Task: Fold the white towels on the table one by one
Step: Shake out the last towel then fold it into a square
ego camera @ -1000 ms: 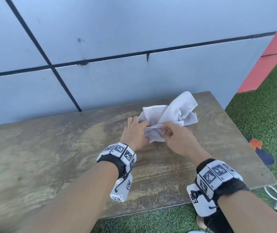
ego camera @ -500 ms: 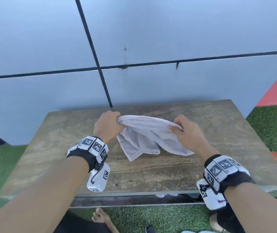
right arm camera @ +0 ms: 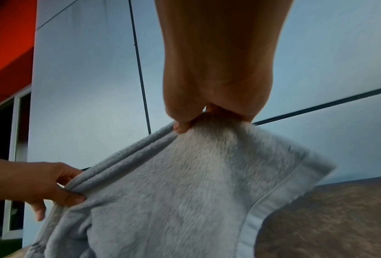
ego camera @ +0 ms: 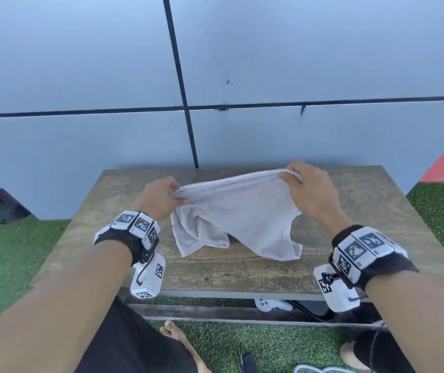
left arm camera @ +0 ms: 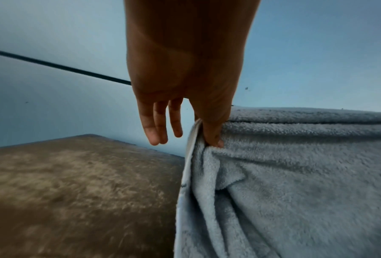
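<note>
Hanging crumpled white towel, top edge pinched btwn left hand & right hand; lower corners drooping.

left hand, right hand, both pinching

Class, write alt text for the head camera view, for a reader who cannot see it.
Two bare hands hold a white towel up by its top edge over a wooden table, the left hand and right hand each pinching one end. The lower part hangs crumpled. Behind is a pale blue panelled wall.
</note>
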